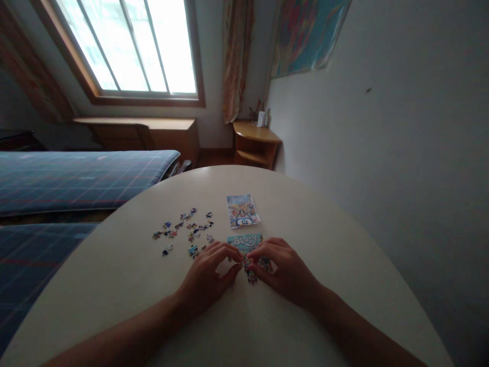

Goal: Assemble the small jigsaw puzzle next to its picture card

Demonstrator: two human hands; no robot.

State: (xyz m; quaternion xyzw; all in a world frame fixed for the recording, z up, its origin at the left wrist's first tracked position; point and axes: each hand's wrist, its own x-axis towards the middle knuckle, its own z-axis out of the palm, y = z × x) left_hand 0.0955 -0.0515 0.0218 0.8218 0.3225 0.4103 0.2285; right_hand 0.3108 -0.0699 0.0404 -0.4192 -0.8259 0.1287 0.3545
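Observation:
A partly joined jigsaw puzzle [244, 241] lies flat on the table, its light-blue top row showing big pale letters. Over its left side is my left hand [214, 267], thumb and fingertips brought together at the lower edge. From the right, my right hand [280, 265] pinches at the same edge, close to the other fingertips. Whatever small piece each hand has is too small and covered to make out. Just beyond the puzzle lies a printed picture sheet [242, 211] with a blue penguin-like figure. Several loose puzzle pieces [194, 232] are scattered left of it.
The round white table [305, 204] fills the foreground. Beds with blue plaid covers [84, 178] stand to the left, near its edge. A wall [401, 168] runs along the right. At the back are a corner shelf [254, 131] and a wooden desk [168, 124] beneath a window.

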